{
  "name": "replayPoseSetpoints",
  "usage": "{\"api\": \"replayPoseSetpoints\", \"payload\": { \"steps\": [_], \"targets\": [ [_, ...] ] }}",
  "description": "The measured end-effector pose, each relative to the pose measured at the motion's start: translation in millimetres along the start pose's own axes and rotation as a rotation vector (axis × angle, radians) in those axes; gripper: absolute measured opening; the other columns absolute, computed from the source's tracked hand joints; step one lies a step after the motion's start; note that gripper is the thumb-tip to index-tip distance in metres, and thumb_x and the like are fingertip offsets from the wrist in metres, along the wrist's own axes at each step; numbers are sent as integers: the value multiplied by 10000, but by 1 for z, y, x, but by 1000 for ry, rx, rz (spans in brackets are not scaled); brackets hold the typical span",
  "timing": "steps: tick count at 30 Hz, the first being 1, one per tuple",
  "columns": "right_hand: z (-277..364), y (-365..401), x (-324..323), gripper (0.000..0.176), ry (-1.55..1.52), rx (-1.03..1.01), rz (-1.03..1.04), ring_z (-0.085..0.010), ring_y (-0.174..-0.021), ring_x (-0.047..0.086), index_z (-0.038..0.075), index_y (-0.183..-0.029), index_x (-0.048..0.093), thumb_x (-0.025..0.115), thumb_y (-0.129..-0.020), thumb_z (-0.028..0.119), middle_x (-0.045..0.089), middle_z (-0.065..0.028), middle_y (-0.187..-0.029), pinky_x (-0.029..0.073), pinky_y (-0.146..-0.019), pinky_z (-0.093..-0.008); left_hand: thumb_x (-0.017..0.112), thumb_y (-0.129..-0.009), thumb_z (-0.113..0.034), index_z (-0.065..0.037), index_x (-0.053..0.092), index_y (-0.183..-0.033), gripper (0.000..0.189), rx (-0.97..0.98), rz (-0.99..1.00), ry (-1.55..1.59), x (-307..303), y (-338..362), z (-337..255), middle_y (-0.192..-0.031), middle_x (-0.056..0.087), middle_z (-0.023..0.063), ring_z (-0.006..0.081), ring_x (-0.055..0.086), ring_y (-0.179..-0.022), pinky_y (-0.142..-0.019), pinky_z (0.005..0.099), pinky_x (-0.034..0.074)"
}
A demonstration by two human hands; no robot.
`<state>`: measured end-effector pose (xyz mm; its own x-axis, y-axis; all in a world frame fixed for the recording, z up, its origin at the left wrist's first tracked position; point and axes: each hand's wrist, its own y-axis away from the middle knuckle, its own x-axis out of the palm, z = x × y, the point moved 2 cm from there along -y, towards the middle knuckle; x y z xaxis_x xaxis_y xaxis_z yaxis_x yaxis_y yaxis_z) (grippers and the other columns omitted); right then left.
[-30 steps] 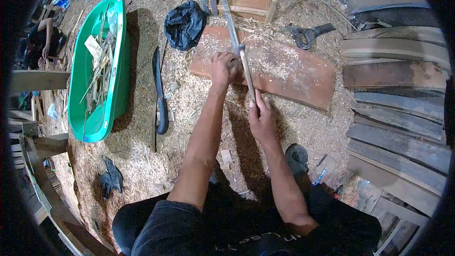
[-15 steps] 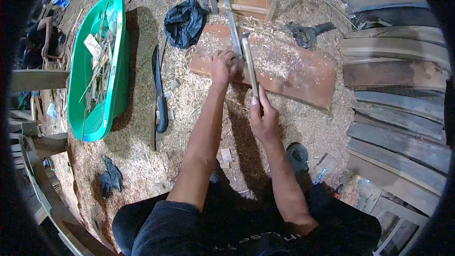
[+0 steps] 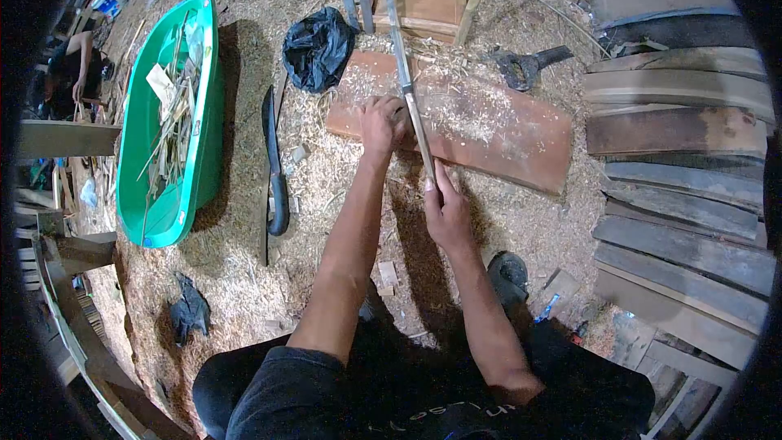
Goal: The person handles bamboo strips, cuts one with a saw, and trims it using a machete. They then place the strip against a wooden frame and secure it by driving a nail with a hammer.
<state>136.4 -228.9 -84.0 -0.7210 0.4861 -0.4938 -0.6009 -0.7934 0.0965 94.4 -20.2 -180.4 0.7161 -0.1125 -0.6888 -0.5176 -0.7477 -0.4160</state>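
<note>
My left hand is closed over the near edge of a reddish-brown board; what its fingers grip is hard to make out. Just right of it, my right hand holds the lower end of a long wooden handle, which slants up and left over the board. Past the handle's top a narrow grey strip extends away from me; whether the two are joined is unclear. Pale shavings lie on the board.
A green tub of wood scraps and a large knife lie left. Beyond the board are a black bag, a wooden frame and a dark tool. Planks line the right; another person is far left.
The top of the wooden handle has swung left, now lining up with the grey strip. My right hand has shifted slightly left and down; my left hand stays near the board's edge.
</note>
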Motion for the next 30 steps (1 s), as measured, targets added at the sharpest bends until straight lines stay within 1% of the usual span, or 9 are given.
{"api": "replayPoseSetpoints", "payload": {
  "steps": [3,7,8,12,14,17,21,28,30],
  "targets": [
    [5,2,-2,482,-116,-19,-40,-317,-780,696,36,-1444,460,504,-1016,253,671,-280,-946,523,-702,-391,742,-727,-177,-177,724,-943,217,-29,37,19,-5,6,-3,-993,684,-6,263,576,-971,-843,437,404],
    [4,2,2,491,18,61,5,-346,-873,704,29,-1455,442,500,-1016,242,674,-278,-984,526,-738,-406,744,-728,-185,-170,725,-944,217,-23,36,21,-2,2,-2,-1004,688,-1,271,580,-985,-852,447,408],
    [-26,1,17,497,27,-205,-136,-354,-840,702,17,-1455,435,502,-1013,234,667,-287,-952,525,-719,-419,745,-729,-189,-169,726,-945,217,-19,31,2,-2,2,-2,-1006,689,1,273,580,-988,-854,449,408],
    [2,6,0,496,-67,25,0,-325,-992,690,5,-1449,439,479,-1028,265,653,-293,-1136,522,-837,-384,737,-747,-189,-158,733,-935,191,-28,14,70,-2,2,-2,-1002,691,15,282,578,-988,-861,448,413],
    [14,3,-5,498,-95,72,25,-357,-1017,683,-31,-1441,430,489,-1023,235,650,-310,-1109,523,-844,-407,740,-750,-192,-151,736,-921,176,-43,19,64,1,3,-1,-995,693,17,283,577,-982,-867,446,414],
    [-24,3,14,496,-26,-167,-108,-342,-971,698,-26,-1438,437,496,-1023,239,665,-302,-1038,531,-804,-399,754,-774,-233,-139,743,-894,153,-24,5,46,3,0,2,-978,696,25,289,575,-954,-877,429,422],
    [-1,0,-2,485,-101,207,40,-309,-968,695,-18,-1421,463,513,-1015,241,678,-243,-1089,534,-828,-386,760,-792,-250,-153,749,-909,153,-103,55,51,-1,1,-2,-990,700,33,290,582,-954,-869,420,437],
    [-32,3,6,520,-36,16,-12,-387,-1053,662,-22,-1430,431,520,-998,254,639,-274,-1191,526,-872,-438,766,-795,-256,-178,755,-978,200,-209,99,299,4,-5,8,-1062,710,35,288,592,-1004,-879,417,441],
    [-35,6,7,525,-33,24,5,-402,-1103,637,-31,-1430,424,516,-999,254,609,-290,-1243,512,-905,-449,767,-797,-263,-181,755,-991,212,-114,79,136,2,-1,3,-1064,710,31,285,591,-1006,-894,413,426]
  ]
}}
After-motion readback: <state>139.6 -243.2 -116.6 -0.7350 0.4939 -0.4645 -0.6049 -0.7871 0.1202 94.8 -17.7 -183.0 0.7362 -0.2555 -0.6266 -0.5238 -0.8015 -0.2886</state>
